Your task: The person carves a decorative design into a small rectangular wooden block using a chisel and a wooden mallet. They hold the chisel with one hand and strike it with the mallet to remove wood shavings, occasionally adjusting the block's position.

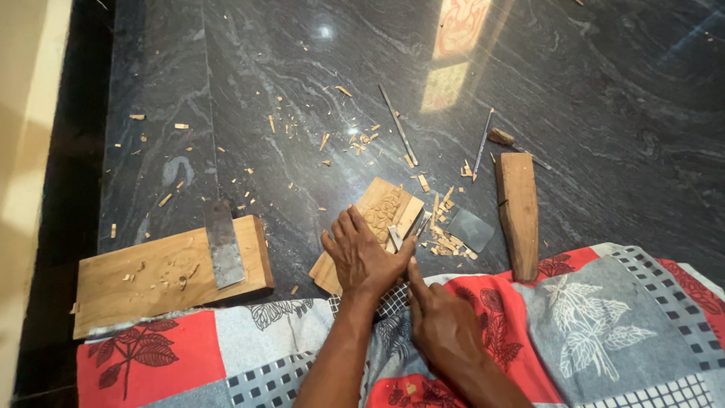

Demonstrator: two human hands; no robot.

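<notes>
**Two hands work a carved wooden panel on a dark stone floor**

The left hand [362,257] lies flat and spread over the near part of a small carved wooden panel [381,215], fingers fanned and pressing it down. Whether that grip curls round anything beneath the palm cannot be told. The right hand [442,325] comes in from below with its grip narrow, index finger stretched forward along a thin chisel [418,227] whose tip meets the panel's right edge, just beside the left thumb.

The panel rests tilted on the floor [604,113], its near corner touching a patchwork cloth [589,325] of red, grey and checked squares with leaf prints. A relief pattern shows on the part of the panel beyond the fingers.

Just right of the panel lies a heap of wood chips [445,242], and beside them a flat dark sharpening stone [468,229]. Farther right, a long wooden mallet block [518,211] lies lengthwise, its near end reaching the cloth. Beyond the panel, two slender metal carving tools [398,125] and [482,143] lie apart on the floor among scattered chips.

Well to the left sits a larger wooden plank [143,276], with a broad flat metal blade [223,245] laid across its right part and a few shavings on top. A pale wall edge [26,151] borders the floor at the far left.
</notes>
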